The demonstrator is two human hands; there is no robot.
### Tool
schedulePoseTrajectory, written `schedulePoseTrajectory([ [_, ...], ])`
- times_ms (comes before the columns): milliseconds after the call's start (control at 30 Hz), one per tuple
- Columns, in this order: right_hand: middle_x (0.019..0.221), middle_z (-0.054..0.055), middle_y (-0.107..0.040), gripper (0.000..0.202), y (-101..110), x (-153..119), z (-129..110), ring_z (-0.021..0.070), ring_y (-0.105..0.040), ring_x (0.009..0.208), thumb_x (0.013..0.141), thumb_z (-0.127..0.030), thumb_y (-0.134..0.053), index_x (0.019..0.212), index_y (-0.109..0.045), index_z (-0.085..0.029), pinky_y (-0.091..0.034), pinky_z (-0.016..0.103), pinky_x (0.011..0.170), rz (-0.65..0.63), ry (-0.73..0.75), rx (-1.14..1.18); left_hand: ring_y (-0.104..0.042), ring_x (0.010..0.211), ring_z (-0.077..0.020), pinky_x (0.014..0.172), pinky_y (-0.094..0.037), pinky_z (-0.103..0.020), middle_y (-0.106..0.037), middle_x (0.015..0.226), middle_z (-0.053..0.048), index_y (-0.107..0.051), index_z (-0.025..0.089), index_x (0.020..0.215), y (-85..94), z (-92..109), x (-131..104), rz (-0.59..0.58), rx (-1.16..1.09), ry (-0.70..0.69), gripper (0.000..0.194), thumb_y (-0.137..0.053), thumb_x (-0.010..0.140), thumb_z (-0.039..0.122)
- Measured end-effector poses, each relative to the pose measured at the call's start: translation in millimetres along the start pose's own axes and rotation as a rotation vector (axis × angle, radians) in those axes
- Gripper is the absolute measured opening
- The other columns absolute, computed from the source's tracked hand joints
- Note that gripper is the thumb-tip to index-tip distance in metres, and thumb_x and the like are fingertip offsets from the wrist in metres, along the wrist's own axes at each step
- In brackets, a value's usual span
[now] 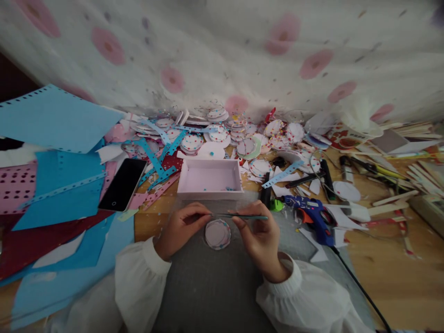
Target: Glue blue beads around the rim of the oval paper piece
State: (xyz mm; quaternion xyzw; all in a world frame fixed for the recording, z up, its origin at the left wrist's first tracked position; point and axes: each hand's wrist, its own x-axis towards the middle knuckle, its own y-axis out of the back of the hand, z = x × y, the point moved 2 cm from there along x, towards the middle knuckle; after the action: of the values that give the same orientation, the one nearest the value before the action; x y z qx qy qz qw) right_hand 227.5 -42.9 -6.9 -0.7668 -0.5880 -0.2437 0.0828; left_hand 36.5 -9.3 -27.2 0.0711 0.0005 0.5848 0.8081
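Observation:
My right hand (258, 236) is closed around a pair of slim dark-teal tweezers (255, 217), held level with the points toward the left. The fingertips of my left hand (185, 226) are pinched together right at those points; whatever is between them is too small to make out. Just below and between both hands, a round white paper disc (218, 234) with small red and blue dots along its rim lies flat on the grey mat (208, 286). Beyond my hands stands a shallow pale-pink box (210, 178) with a few tiny blue bits inside.
A blue glue gun (310, 212) with a black cord lies to the right. On the left are a phone (123, 185) and blue paper sheets (65, 185). Dotted paper discs (218, 134) are heaped at the back, near a paper tub (354, 134) and wooden sticks (428, 178).

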Motion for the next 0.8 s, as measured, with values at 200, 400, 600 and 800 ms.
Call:
schedulePoseTrajectory([
  [200, 0.074, 0.0, -0.062, 0.011, -2.0, -0.9, -0.3, 0.017, -0.057, 0.07, 0.081, -0.015, -0.069, 0.081, -0.06, -0.023, -0.046, 0.032, 0.064, 0.001, -0.01, -0.02, -0.062, 0.081, -0.0171, 0.075, -0.052, -0.029, -0.066, 0.086, -0.005, -0.072, 0.017, 0.084, -0.3, 0.9, 0.6, -0.018, 0.006, 0.025, 0.014, -0.068, 0.083, 0.03],
  [400, 0.077, 0.0, -0.064, 0.013, -2.4, -2.1, -0.3, 0.0178, -0.059, 0.074, 0.081, -0.013, -0.067, 0.084, -0.061, -0.024, -0.047, 0.033, 0.067, -0.002, 0.004, 0.013, -0.062, 0.083, -0.0166, 0.075, -0.051, -0.028, -0.066, 0.086, -0.004, -0.073, 0.018, 0.086, 0.4, 0.3, -0.2, -0.031, 0.019, 0.012, 0.01, -0.067, 0.085, 0.027],
  [600, 0.074, -0.001, -0.062, 0.013, -2.9, -2.3, -0.5, 0.0172, -0.057, 0.072, 0.081, -0.013, -0.068, 0.082, -0.061, -0.024, -0.045, 0.032, 0.065, -0.001, 0.014, 0.006, -0.061, 0.082, -0.0158, 0.076, -0.05, -0.027, -0.065, 0.086, -0.004, -0.072, 0.018, 0.085, 0.5, -1.6, -0.5, -0.062, 0.038, -0.004, 0.009, -0.066, 0.086, 0.024],
  [800, 0.074, -0.001, -0.066, 0.013, 2.5, 1.8, -6.7, 0.0177, -0.06, 0.07, 0.082, -0.013, -0.066, 0.082, -0.06, -0.024, -0.046, 0.034, 0.065, 0.058, 0.061, 0.006, -0.06, 0.081, -0.0166, 0.075, -0.05, -0.028, -0.065, 0.083, -0.004, -0.069, 0.017, 0.082, 0.7, 1.4, 1.0, -0.012, 0.051, 0.01, 0.013, -0.066, 0.086, 0.029],
])
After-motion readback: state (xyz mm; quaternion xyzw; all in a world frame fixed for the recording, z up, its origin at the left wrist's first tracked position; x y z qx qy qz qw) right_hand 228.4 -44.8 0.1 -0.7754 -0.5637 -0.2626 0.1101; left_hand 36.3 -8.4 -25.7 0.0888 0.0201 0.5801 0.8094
